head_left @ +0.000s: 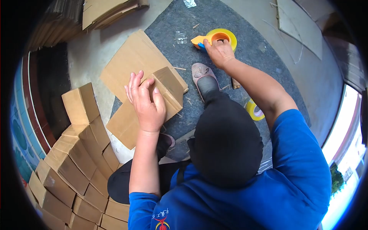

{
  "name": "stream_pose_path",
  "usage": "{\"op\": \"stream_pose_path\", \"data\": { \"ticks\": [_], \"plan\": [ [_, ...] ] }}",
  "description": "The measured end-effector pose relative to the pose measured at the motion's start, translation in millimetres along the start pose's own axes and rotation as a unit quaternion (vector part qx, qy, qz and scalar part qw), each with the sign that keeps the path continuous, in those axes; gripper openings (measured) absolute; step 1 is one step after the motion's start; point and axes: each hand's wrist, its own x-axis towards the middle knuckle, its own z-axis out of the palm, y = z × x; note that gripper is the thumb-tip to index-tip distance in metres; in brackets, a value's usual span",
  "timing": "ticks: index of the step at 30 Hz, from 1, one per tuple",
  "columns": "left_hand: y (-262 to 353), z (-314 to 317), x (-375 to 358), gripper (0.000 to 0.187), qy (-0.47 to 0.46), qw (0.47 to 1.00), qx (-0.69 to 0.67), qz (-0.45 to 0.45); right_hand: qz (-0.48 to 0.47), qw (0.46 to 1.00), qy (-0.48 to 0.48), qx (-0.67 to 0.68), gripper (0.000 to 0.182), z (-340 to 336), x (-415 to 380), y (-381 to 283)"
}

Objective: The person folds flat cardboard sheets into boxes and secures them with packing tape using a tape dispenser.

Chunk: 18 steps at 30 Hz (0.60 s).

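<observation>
My right hand [221,53] is closed around an orange tape dispenser [198,40] with a blue part near its front. A wide roll of yellow tape [229,33] sits on the dispenser, above the dark mat. Over a small cardboard box [168,90], my left hand [147,109] rests with its fingers apart and slightly bent. The fingertips touch or nearly touch the cardboard; the exact contact is hard to see. Beneath lies a flat cardboard sheet [132,57], with another flap [124,122] towards the lower left.
Made-up cardboard boxes [76,168] are piled at the lower left. Stacks of flat cardboard [103,11] stand at the upper left. A second tape roll [254,110] lies by my right arm, on the dark mat [260,65]. My shoe [203,73] stands between the hands.
</observation>
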Motion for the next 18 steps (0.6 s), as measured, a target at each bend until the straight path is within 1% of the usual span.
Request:
{"op": "stream_pose_path", "data": {
  "ticks": [1,2,4,5,6,7,8,9,10,12,13,15,16,17,18],
  "plan": [
    [-1,-1,-1,0.024,0.011,1.0,-0.012,0.004,0.021,1.0,-0.013,0.016,0.045,9,-3,2],
    [-1,-2,-2,0.024,0.012,1.0,-0.008,-0.001,0.032,0.998,-0.035,0.035,0.04,18,-8,1],
    [-1,-1,-2,0.02,0.016,1.0,-0.027,0.002,0.032,0.998,-0.055,0.015,0.037,5,-6,-19],
    [0,-1,-2,0.018,0.015,1.0,-0.013,0.008,0.014,0.999,-0.016,0.027,0.039,-6,-4,-33],
    [1,0,-2,0.018,0.018,1.0,-0.012,0.007,-0.009,0.993,0.031,0.112,0.044,-33,-5,-52],
    [1,1,-1,0.018,0.022,1.0,-0.01,0.006,-0.034,0.962,0.094,0.254,0.046,-52,-4,-72],
    [2,1,0,0.018,0.019,1.0,-0.011,0.001,-0.063,0.901,0.152,0.4,0.044,-60,0,-91],
    [1,3,0,0.018,0.02,1.0,-0.012,-0.001,-0.049,0.83,0.16,0.531,0.041,-64,4,-114],
    [0,4,1,0.018,0.022,1.0,-0.012,-0.003,-0.038,0.8,0.175,0.573,0.041,-66,5,-134],
    [3,4,2,0.018,0.023,1.0,0.003,-0.013,-0.032,0.765,0.137,0.628,0.042,-43,9,-157],
    [4,4,2,0.017,0.026,0.999,0.016,-0.023,-0.002,0.776,0.123,0.618,0.043,-25,13,-163],
    [4,5,1,0.018,0.029,0.999,0.012,-0.026,0.028,0.817,0.103,0.567,0.043,8,18,-159],
    [5,6,0,0.018,0.032,0.999,0.012,-0.025,0.055,0.859,0.063,0.505,0.044,27,20,-156],
    [5,7,1,0.02,0.047,0.999,0.002,-0.021,0.086,0.887,0.06,0.45,0.044,39,22,-152],
    [4,7,2,0.02,0.061,0.998,-0.003,-0.021,0.093,0.87,0.088,0.476,0.042,31,24,-147]
  ]
}}
